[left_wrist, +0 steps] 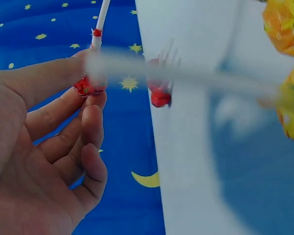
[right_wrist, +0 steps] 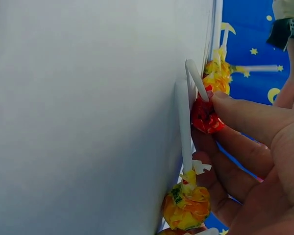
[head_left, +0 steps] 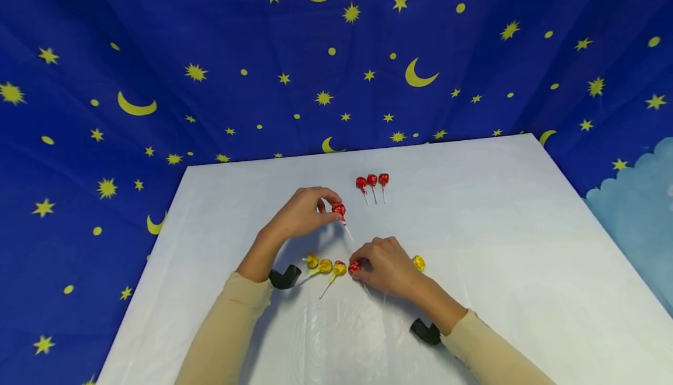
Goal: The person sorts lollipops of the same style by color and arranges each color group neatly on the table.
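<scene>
My left hand (head_left: 305, 212) pinches a red-wrapped lollipop (head_left: 339, 210) by its head between thumb and fingers, its white stick slanting down to the right. In the left wrist view this lollipop (left_wrist: 90, 87) is held at the fingertips. Lower and to the right, my right hand (head_left: 388, 265) pinches another red lollipop (head_left: 354, 268) in the near row; the right wrist view shows the thumb on its red wrapper (right_wrist: 206, 116). Just left of it lies a yellow-and-red lollipop (head_left: 339, 268). A yellow lollipop (head_left: 418, 263) shows beyond the right hand, its stick mostly hidden.
Three red lollipops (head_left: 372, 180) lie side by side farther back on the white table (head_left: 473, 210). Two more yellow lollipops (head_left: 325, 266) (head_left: 312, 261) lie near the left wrist. A blue cloth (head_left: 236, 34) with moons and stars hangs behind the table's back edge.
</scene>
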Demonstrator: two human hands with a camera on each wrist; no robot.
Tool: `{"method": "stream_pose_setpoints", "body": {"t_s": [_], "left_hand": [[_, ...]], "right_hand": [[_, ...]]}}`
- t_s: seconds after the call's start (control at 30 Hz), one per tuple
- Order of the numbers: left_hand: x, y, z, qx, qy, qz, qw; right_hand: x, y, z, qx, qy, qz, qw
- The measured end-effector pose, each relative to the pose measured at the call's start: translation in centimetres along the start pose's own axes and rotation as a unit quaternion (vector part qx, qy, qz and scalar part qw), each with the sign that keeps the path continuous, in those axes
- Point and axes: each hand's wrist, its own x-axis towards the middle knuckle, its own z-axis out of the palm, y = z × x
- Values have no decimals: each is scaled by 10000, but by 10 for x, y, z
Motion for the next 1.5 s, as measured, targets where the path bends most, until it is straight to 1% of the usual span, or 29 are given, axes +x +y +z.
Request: {"method": "stream_pose_setpoints", "body": {"t_s": [0.17,0.4,0.67,0.9,1.23,1.37,1.5], "left_hand": [[14,-9,2,-64,2,-129,9999],[30,-25,13,-218,68,-19,9997],[46,-33,22,-92,258,-50,9996],[59,-41,33,120,227,-143,9996],[79,-44,38,449,233,-350,9981],[85,-45,36,464,217,-328,9981],[92,-43,35,425,334,-277,9982]], "right_hand": [[1,0,-1,35,-6,-25,10000],[0,1,-2,-39,-79,28,10000],[0,2,-3,-52,-50,47,10000],[-3,1,-3,-16,-157,121,9998],[-4,1,-2,-130,-155,119,9997],[-3,1,-3,-153,-199,144,9996],[-3,1,-4,-268,-275,117,9992]]}}
